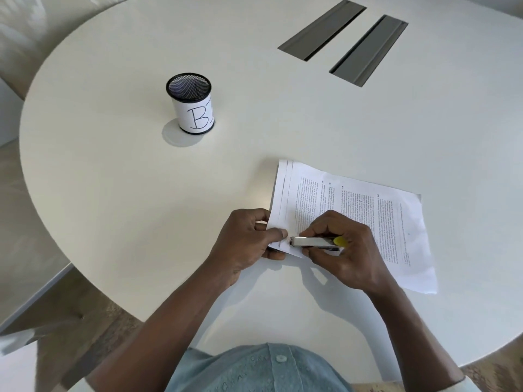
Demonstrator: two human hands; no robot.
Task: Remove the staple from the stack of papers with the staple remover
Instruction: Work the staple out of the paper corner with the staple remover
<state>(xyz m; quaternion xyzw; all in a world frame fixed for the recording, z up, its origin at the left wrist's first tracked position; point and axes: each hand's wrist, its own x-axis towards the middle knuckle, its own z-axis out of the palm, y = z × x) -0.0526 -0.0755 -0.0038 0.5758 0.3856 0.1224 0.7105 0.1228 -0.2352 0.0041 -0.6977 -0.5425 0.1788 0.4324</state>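
Mesh pen cup stands well left of and beyond the work, no obstruction. Left hand pinches the near-left corner of the stack of papers, thumb on top. Staple remover lies low over that corner, tip just beside the thumb, gripped in the right hand. Staple itself too small to make out. Judgement: keep the corner pinned flat, slide the tip under, lever gently to avoid tearing. Corner sits toward the table near rim; bare top lies right and beyond.
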